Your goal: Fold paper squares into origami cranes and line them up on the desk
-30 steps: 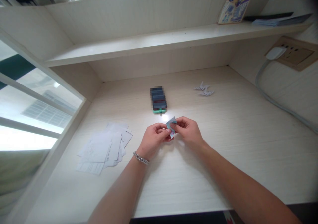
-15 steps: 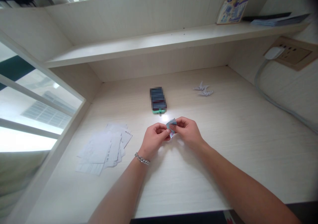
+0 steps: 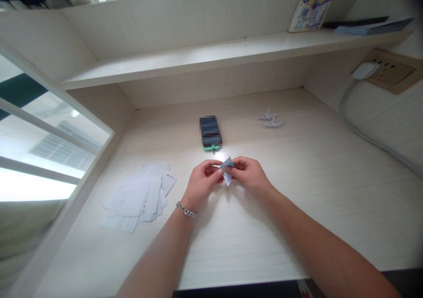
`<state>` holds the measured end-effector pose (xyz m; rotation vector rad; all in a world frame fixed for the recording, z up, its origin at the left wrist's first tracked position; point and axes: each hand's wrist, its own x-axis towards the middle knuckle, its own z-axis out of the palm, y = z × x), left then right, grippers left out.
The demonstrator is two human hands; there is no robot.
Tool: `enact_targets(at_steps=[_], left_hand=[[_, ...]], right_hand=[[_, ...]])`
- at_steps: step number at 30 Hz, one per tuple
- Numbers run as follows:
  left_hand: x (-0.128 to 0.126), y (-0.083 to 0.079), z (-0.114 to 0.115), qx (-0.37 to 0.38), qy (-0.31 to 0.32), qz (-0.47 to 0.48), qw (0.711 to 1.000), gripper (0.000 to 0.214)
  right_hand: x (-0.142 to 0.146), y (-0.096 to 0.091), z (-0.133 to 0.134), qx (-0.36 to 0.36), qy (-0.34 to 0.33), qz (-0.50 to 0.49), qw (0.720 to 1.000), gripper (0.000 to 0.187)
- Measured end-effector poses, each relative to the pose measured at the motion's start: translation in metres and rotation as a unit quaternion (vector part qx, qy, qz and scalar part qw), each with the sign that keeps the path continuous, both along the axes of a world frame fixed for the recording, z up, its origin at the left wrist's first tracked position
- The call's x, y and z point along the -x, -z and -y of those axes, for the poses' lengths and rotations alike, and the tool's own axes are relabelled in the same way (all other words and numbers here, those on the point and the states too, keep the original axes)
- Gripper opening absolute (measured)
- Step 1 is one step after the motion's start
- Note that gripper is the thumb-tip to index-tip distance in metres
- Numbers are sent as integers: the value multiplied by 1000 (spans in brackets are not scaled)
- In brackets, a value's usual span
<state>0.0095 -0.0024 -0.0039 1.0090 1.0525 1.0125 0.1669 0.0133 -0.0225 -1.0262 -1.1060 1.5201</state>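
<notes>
A small piece of folded paper [image 3: 227, 171], pale blue with a pinkish patch low down, is held over the middle of the desk. It has a narrow diamond outline, one point up and one down. My left hand [image 3: 205, 179] pinches its left edge between thumb and fingers; a silver chain bracelet is on that wrist. From the right, my right hand [image 3: 251, 174] grips the paper with the thumb lying across its front. The fingertips behind the paper are partly hidden.
A phone-like object [image 3: 210, 131], pixelated, with a green lower edge, lies beyond my hands. Folded paper cranes [image 3: 271, 119] stand farther right. Loose white papers [image 3: 135, 196] are piled at left. A grey cable [image 3: 370, 140] hangs from the wall socket [image 3: 390, 71]. A shelf [image 3: 185, 62] spans the back.
The folded paper has turned more upright, and more of its diamond shape shows between my fingers. My left hand has shifted slightly left and up; my right hand stays nearly in place.
</notes>
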Motion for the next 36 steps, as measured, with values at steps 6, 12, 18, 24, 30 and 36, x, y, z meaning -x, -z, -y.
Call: enact_targets(at_steps=[6, 12, 18, 24, 30, 36], left_hand=[[1, 2, -3, -11, -39, -19, 999, 17], [1, 0, -4, 19, -61, 23, 998, 11], [1, -1, -3, 25, -57, 56, 996, 10], [0, -2, -2, 33, -54, 46, 997, 15], [1, 4, -3, -8, -62, -27, 998, 26], [0, 4, -2, 13, -64, -22, 998, 39]], right_hand=[[-2, -7, 0, 28, -53, -16, 998, 26], [-6, -8, 0, 54, -58, 7, 997, 34], [-8, -12, 2, 69, -80, -46, 993, 31], [-6, -10, 1, 40, -45, 47, 997, 23], [-4, -4, 1, 17, -22, 38, 999, 19], [-3, -4, 1, -7, 11, 44, 999, 25]])
